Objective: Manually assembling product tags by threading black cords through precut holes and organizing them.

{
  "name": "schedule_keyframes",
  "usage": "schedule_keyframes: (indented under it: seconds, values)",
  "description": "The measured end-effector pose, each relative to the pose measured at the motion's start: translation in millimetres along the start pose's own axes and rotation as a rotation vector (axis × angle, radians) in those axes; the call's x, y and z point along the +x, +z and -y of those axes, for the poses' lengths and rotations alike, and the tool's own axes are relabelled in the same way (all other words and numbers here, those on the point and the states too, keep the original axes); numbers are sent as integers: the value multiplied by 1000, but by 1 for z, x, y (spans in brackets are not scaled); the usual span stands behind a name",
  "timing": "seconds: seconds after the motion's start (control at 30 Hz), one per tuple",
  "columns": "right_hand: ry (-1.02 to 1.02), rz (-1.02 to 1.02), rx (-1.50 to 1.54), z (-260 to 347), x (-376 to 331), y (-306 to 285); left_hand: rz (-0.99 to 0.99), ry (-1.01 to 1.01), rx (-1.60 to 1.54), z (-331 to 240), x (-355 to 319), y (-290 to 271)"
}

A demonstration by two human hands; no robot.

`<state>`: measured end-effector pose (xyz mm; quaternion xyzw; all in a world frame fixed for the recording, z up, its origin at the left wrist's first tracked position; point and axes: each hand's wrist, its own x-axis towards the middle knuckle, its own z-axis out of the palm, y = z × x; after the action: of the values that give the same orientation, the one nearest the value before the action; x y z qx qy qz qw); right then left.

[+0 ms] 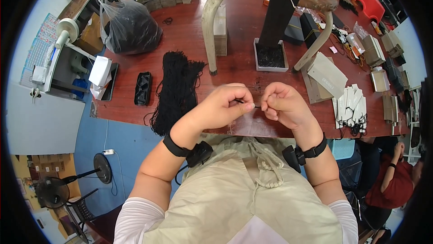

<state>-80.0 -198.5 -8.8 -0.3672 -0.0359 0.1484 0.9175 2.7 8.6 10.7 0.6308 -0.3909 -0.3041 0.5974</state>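
My left hand [231, 103] and my right hand [285, 105] meet in front of my body, above the table's near edge. Thumb and fingers of each are pinched together. A short bit of thin black cord [257, 106] shows between the fingertips; most of it is hidden by the fingers. Left of my left hand lies a thick bundle of black cords [177, 86] with loose ends. Beyond the hands stands a small white box [272, 68] with small black pieces inside. White tags with black cords [351, 104] lie to the right of my right hand.
A stool [209, 32] stands on the red-brown table [180, 23], its legs beyond my hands. A black case [143, 89] and a plastic bag of black material [131, 25] are at left. Grey cards [328, 75] lie at right. Another person in red [392, 181] sits at the right.
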Motion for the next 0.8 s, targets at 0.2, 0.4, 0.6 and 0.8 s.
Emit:
schedule_keyframes:
  seconds: [0.2, 0.4, 0.6, 0.8]
  values:
    - [130, -174, -447, -3, 2, 11, 99, 206, 378, -12, 9, -12]
    - [74, -256, -626, -6, 4, 26, -90, 341, 440, 4, 24, 7]
    - [-59, -297, -384, -10, 5, 12, -294, -137, 4, 15, 12, 6]
    - [-73, -300, -358, -9, 7, 18, -183, -107, -136, 13, 9, 10]
